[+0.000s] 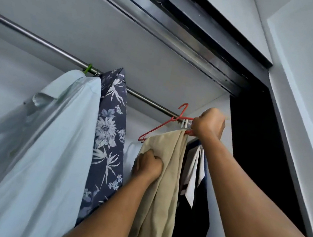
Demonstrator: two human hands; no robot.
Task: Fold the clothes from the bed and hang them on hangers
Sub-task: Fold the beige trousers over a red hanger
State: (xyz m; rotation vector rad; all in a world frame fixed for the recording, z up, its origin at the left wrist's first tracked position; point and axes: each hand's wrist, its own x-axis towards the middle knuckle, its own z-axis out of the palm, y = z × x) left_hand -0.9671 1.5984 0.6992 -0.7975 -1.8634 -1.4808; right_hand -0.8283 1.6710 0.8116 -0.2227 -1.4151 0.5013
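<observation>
Right hand (209, 123) clamps the thin red plastic hanger (162, 127); left hand (148, 165) grips folded beige trousers (161, 182). A tilted hanger could miss the steel rail (39, 42), sliding trousers off.

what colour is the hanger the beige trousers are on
Red: the hanger holding the beige trousers shows clearly in the head view.

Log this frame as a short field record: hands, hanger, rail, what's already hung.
right hand: gripping red hanger at its right end
left hand: clutching beige garment draped over the hanger
hanger hook: at the rail; seating unclear
already hung: pale blue shirt, floral shirt
right of beige: dark garment
</observation>
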